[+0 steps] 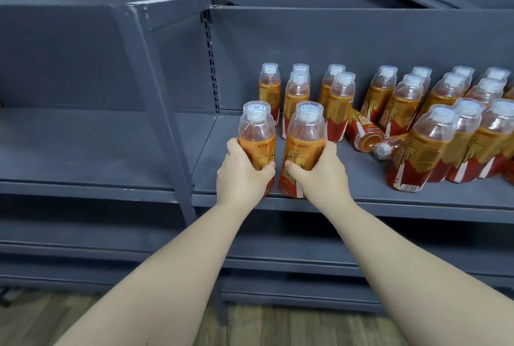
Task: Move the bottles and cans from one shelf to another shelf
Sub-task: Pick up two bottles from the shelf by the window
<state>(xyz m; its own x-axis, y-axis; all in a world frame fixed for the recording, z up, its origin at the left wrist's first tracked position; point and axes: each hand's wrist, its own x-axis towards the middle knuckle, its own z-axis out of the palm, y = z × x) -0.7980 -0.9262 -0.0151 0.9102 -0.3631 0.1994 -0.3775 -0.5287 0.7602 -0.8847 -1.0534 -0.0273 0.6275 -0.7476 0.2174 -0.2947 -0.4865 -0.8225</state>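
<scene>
Bottles of orange drink with white caps are in both my hands. My left hand (242,173) is curled round the body of the left bottle (257,134). My right hand (319,173) grips the right bottle (306,137) just beside it. Both are upright at the front edge of the grey metal shelf (361,204). Behind and to the right stand the other bottles (403,101) in rows, with two fallen bottles (361,134) among them. The neighbouring shelf (83,151) lies to the left.

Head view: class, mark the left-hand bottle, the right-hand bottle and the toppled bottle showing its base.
left-hand bottle (256,134), head view, clear shoulder
right-hand bottle (306,134), head view, clear shoulder
toppled bottle (359,126), head view, red label
</scene>
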